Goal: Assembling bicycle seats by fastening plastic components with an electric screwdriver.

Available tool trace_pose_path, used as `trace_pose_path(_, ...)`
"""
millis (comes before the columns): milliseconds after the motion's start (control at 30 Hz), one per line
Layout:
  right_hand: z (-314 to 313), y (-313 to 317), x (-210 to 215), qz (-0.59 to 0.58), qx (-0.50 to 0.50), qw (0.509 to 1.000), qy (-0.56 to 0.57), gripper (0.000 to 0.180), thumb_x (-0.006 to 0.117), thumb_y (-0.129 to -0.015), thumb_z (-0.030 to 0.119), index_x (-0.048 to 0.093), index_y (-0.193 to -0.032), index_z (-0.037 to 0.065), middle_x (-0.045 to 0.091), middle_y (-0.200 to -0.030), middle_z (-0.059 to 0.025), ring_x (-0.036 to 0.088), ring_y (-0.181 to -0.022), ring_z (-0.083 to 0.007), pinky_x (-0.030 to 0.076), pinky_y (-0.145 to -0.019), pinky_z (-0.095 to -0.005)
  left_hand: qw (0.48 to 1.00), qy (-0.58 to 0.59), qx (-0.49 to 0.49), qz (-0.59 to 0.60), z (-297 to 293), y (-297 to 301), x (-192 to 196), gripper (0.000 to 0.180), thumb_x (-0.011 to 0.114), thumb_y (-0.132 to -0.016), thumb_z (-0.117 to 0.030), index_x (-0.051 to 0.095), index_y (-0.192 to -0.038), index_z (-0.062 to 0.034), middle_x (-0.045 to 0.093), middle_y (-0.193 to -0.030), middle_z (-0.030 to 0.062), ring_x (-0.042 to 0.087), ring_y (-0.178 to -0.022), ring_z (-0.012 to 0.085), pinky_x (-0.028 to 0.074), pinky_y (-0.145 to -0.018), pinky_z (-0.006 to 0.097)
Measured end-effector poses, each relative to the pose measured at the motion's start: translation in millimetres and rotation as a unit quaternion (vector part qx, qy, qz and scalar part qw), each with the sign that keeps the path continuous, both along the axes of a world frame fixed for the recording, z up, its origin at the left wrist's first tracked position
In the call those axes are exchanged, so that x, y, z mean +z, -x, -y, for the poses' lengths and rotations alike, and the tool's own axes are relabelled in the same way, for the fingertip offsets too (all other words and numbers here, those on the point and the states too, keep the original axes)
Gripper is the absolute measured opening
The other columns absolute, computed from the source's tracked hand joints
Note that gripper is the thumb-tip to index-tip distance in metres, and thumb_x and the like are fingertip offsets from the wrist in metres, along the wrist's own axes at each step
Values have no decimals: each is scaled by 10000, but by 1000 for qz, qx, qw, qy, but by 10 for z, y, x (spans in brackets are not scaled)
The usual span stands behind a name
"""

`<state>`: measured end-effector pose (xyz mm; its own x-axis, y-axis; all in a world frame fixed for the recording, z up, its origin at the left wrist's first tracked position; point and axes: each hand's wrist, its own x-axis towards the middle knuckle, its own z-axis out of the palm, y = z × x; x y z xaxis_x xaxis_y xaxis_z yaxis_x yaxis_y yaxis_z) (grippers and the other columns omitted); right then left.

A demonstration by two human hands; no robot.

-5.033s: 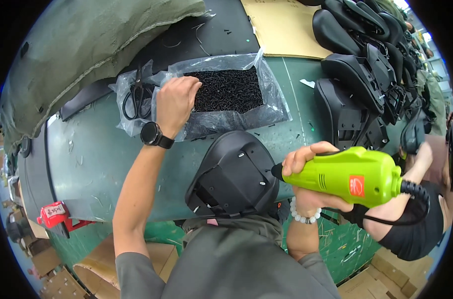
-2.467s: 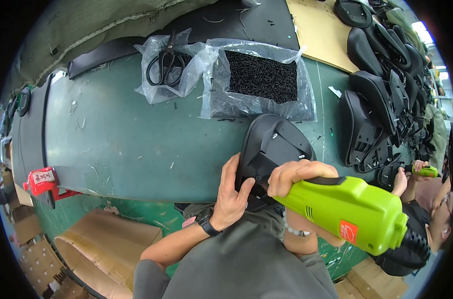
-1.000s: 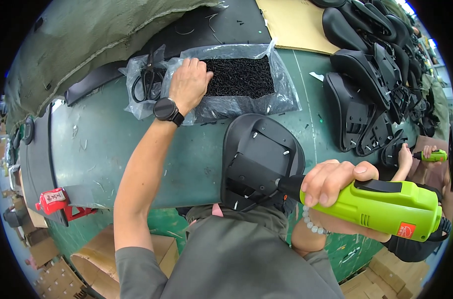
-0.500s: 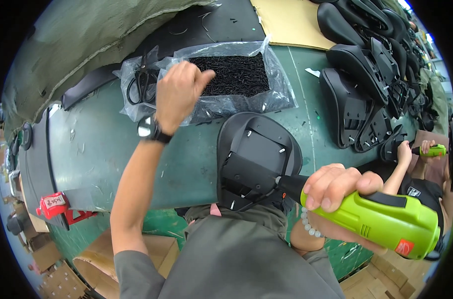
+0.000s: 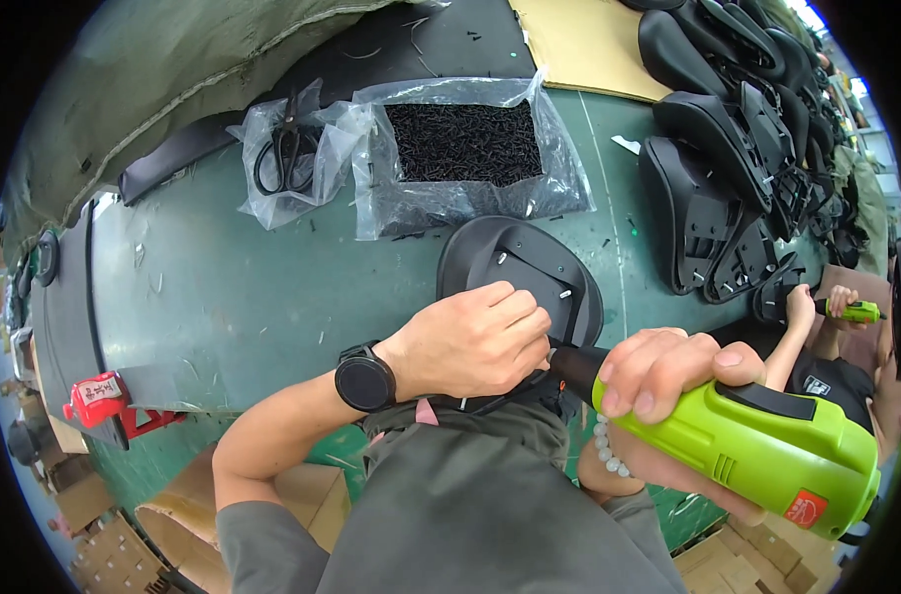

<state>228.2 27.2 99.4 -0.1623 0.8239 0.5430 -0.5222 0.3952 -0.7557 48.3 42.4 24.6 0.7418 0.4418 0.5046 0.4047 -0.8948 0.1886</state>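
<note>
Grips a lime-green power driver [image 5: 767,450] in the right hand [image 5: 658,374], clamping the fingers round the front of the housing, just ahead of the black switch lever [image 5: 764,399]. Points the black nose [image 5: 575,372] left, toward the left fingertips. Curls the left hand [image 5: 475,342] with fingers together over the near half of a black seat-shaped part [image 5: 532,269], right at the driver's tip. Cannot tell whether pinching anything there, or whether touching the tip. Has the seat-shaped part at the near edge of the green table [image 5: 233,287], close to the body, with its far half showing past the left hand. Wears a black watch [image 5: 365,383] on the left wrist and a pale beaded bracelet [image 5: 609,450] on the right.

Beyond the part, has a clear plastic bag [image 5: 450,208] of black screws [image 5: 467,144], and just left of this, black scissors [image 5: 285,163] on a smaller plastic bag [image 5: 277,206]. To the right, has a pile of black seats [image 5: 683,213]; farther right, shows a co-worker's hand [image 5: 841,300] round another green driver [image 5: 859,312]. At the near left, has a red container [image 5: 99,398] by the table edge.
</note>
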Motion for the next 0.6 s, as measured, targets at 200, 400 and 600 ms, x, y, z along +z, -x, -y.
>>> trace_pose_path(200, 70, 20, -114, -11, 23, 999, 20, 343, 639, -857, 175, 528, -1150, 34, 634, -740, -143, 607, -579, -275, 503, -553, -397, 998, 63, 15, 26, 81, 8, -102, 385, 688, -691, -406, 632, -855, -62, 542, -865, 31, 535, -871, 182, 454, -779, 320)
trace_pose_path(400, 71, -9, -362, 31, 57, 998, -24, 1047, 559, -614, 860, 455, -1212, 7, 594, -786, -118, 573, -580, -231, 500, -563, -353, 986, 109, 43, -118, 145, 132, -113, 674, 704, -652, -517, 601, -1133, -57, 552, -1177, 64, 483, -1185, 247, 352, -1041, 464)
trace_pose_path(600, 178, 17, -476, 48, 42, 998, 28, 1027, 626, -590, 832, 481, -1173, -1, 598, -796, -135, 566, -621, -239, 491, -562, -352, 986, 106, 60, -114, 172, 134, -200, 684, 716, -642, -489, 586, -1175, -81, 551, -1211, 62, 485, -1192, 241, 352, -1039, 464)
